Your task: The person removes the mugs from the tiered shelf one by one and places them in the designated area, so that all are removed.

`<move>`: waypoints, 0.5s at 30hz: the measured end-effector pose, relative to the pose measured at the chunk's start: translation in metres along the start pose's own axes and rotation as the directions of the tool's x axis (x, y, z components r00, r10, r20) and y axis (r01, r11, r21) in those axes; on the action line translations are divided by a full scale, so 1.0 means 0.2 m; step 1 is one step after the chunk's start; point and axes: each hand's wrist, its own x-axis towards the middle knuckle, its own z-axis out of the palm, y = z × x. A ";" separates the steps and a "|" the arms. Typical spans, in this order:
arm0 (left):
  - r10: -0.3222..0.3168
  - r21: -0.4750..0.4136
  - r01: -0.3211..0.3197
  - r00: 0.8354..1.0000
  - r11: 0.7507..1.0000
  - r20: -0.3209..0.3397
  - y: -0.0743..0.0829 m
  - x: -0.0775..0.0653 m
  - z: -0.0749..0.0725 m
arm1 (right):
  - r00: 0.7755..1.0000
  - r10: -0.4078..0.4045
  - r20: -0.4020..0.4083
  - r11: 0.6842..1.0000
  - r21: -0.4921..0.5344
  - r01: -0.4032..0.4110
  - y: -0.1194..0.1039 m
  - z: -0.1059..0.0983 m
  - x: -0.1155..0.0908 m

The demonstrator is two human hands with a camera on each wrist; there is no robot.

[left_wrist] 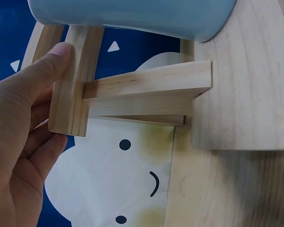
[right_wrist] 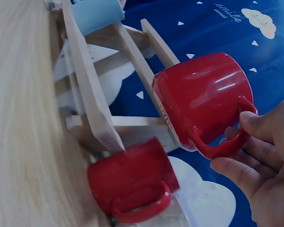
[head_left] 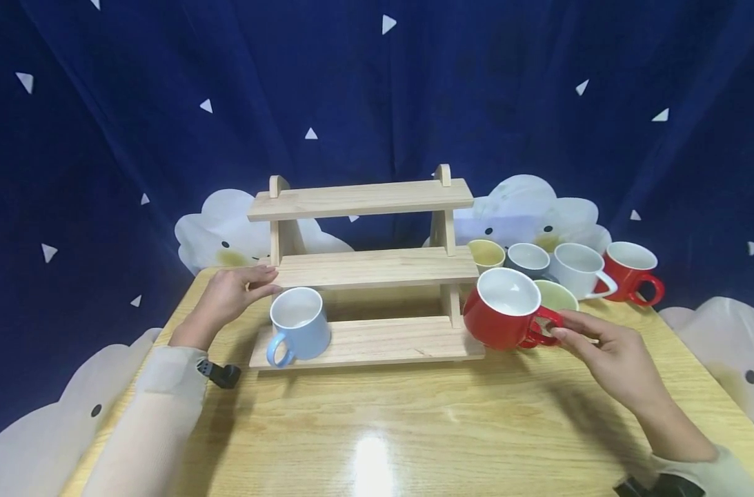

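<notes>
My right hand (head_left: 615, 352) pinches the handle of a red mug (head_left: 501, 321), white inside, held beside the right end of the wooden three-tier shelf (head_left: 377, 268). In the right wrist view, the thumb and fingers of my right hand (right_wrist: 270, 161) close on that handle. A second red mug (right_wrist: 132, 177) shows below the held one there. My left hand (head_left: 229, 297) holds the left end of the middle board; in the left wrist view, the thumb lies on one face of the board (left_wrist: 71, 90) and fingers curl behind. A light blue mug (head_left: 302, 324) stands on the lowest board's left end.
Right of the shelf stand a yellow mug (head_left: 487, 254), a grey-blue mug (head_left: 528, 259), a white mug (head_left: 577, 266), a red mug (head_left: 619, 276) and a pale green mug (head_left: 559, 295). A dark blue curtain (head_left: 352, 83) hangs behind the wooden table (head_left: 414, 421).
</notes>
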 end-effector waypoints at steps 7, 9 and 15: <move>0.037 0.027 -0.035 0.997 0.999 -0.072 -0.01 0.00 0.03 | 0.998 0.013 -0.068 0.999 -0.036 -0.015 0.03 -0.09 0.00; 0.045 0.034 -0.042 0.995 0.999 -0.084 -0.01 0.00 0.03 | 0.997 0.023 -0.072 0.999 -0.038 -0.026 0.04 -0.11 0.00; 0.047 0.040 -0.044 0.995 0.998 -0.084 -0.01 -0.01 0.04 | 0.992 0.100 -0.075 0.995 -0.001 -0.101 0.08 -0.19 -0.02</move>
